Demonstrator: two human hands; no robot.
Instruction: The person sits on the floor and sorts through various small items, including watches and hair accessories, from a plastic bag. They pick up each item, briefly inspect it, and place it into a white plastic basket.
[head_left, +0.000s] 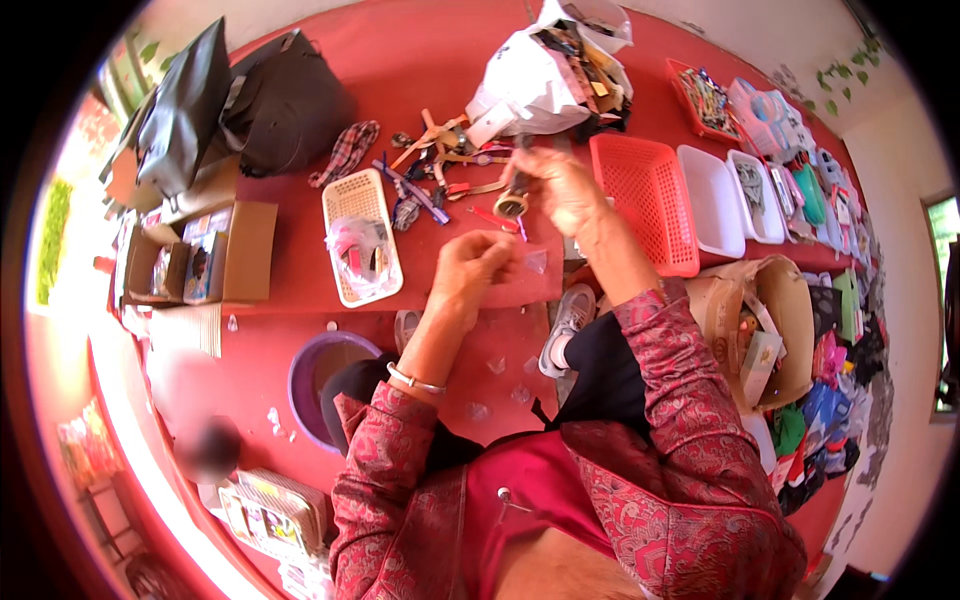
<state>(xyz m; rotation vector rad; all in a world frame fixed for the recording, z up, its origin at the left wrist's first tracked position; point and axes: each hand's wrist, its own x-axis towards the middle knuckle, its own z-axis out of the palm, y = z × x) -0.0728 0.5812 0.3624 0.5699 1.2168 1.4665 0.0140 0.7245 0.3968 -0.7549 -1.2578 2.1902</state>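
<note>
My right hand (566, 190) is closed on a wristwatch with a dark strap; its round, gold-toned case (511, 206) hangs below the fingers. Just left of it and nearer to me, my left hand (474, 264) has its thumb and fingers pinched together; whatever they hold is too small to make out. A clear scrap of plastic (537, 261) shows beside the left fingertips. Beyond both hands, a loose pile of watches and straps (445, 160) in tan, blue, red and dark colours lies on the red surface. A red strap (490, 218) lies near the watch.
A cream basket (331, 215) holding a plastic bag stands left, near a cardboard box (250, 250) and black bags (285, 105). Right are a red basket (640, 165), white trays (708, 200) and a large carton (790, 300). A white bag (525, 80) stands behind; a purple basin (305, 385) sits below.
</note>
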